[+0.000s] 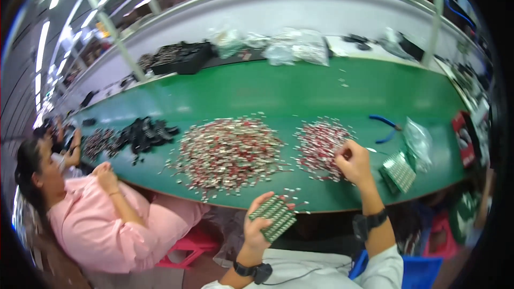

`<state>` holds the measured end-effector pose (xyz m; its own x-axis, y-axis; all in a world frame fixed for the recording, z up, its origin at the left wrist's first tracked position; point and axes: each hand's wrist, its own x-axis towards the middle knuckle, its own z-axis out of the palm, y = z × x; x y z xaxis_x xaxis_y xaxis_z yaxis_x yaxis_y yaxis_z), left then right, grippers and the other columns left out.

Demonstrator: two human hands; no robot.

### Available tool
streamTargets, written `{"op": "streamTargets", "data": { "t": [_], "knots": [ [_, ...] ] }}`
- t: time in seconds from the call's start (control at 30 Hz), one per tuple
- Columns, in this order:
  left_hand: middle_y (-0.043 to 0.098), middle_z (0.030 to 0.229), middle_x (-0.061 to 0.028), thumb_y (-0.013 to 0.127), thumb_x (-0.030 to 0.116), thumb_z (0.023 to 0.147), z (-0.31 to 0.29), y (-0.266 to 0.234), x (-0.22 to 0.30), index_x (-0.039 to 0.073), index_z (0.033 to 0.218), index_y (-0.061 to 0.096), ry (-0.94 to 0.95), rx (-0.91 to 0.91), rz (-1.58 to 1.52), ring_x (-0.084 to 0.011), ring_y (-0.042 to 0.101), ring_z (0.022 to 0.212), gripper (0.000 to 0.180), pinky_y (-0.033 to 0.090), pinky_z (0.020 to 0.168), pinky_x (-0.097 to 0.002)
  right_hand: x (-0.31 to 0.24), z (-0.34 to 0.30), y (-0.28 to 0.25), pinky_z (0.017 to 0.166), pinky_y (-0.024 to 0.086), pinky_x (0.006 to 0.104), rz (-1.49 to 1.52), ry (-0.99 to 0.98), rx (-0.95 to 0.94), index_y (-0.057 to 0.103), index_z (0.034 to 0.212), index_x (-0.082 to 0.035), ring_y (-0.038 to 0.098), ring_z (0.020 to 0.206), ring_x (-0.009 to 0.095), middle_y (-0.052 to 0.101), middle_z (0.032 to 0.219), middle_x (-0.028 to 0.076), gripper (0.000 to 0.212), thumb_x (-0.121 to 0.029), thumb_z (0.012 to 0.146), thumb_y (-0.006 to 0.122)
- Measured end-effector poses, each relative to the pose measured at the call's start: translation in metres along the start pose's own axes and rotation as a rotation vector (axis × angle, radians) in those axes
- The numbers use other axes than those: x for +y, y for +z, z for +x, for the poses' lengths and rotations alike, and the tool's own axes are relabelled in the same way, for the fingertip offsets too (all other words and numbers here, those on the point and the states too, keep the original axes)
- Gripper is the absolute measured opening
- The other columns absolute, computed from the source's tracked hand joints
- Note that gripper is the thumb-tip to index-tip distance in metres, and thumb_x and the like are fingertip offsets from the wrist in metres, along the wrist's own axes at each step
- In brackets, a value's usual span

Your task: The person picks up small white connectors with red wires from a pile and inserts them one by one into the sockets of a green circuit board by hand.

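Green circuit panel (274, 218), set with rows of small metallic parts, is gripped by the left hand (257, 230) just off the near edge of the tabletop (246, 93), tilted, with the thumb across its face and the fingers behind it. The right hand (352, 161) is at the near right side of the smaller pile of red and whitish pieces (321, 144), its fingers curled toward the thumb; I cannot tell whether a piece is pinched between them. A few loose pieces (293, 191) lie at the near edge, just beyond the panel.

Left of the smaller pile spreads a much larger heap of similar pieces (230, 152), and farther left is a cluster of black parts (147, 132). To the right of the right hand, a second green panel block (399, 173) leans on the tabletop beside a clear plastic bag (419, 144), with blue-handled pliers (397, 127) farther back. Black bands circle both wrists. At the left, a person in pink (101, 219) sits with their own hands together.
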<state>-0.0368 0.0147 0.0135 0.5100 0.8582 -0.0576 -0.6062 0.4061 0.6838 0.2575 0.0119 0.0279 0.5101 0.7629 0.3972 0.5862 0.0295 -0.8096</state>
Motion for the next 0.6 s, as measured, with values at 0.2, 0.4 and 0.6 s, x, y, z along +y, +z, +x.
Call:
{"op": "streamTargets", "data": {
  "t": [0.2,0.4,0.6],
  "knots": [
    [0.054,0.125,-0.0222,0.051,0.024,0.066,-0.015,-0.002,0.003,0.005,0.141,0.042,0.158,0.164,0.168,-0.0413,0.061,0.103,0.078,0.056,0.083,-0.057,0.015,0.012,0.02,0.065,0.05,0.0299,0.392,0.082,-0.085,0.068,0.093,-0.002,0.063,0.079,0.012,0.068,0.086,0.007,0.021,-0.002,0.072,0.069],
    [0.062,0.1,-0.0175,0.052,0.014,0.075,-0.009,0.001,-0.009,-0.005,0.106,0.062,-0.045,0.244,0.13,-0.0287,0.061,0.08,0.038,0.054,0.071,-0.0393,0.041,0.014,0.005,0.054,0.049,0.0244,0.781,0.157,0.12,0.052,0.083,-0.002,0.067,0.065,0.014,0.067,0.076,0.012,0.012,-0.002,0.082,0.064],
    [0.063,0.099,-0.0187,0.052,0.014,0.077,-0.007,-0.015,-0.016,-0.008,0.108,0.061,-0.032,0.322,0.158,-0.0305,0.062,0.082,0.039,0.056,0.074,-0.0434,0.011,0.013,0.004,0.049,0.05,0.0245,0.992,0.218,0.13,0.053,0.099,0.001,0.064,0.062,0.011,0.063,0.081,0.007,0.011,-0.004,0.092,0.059]
  ]
}}
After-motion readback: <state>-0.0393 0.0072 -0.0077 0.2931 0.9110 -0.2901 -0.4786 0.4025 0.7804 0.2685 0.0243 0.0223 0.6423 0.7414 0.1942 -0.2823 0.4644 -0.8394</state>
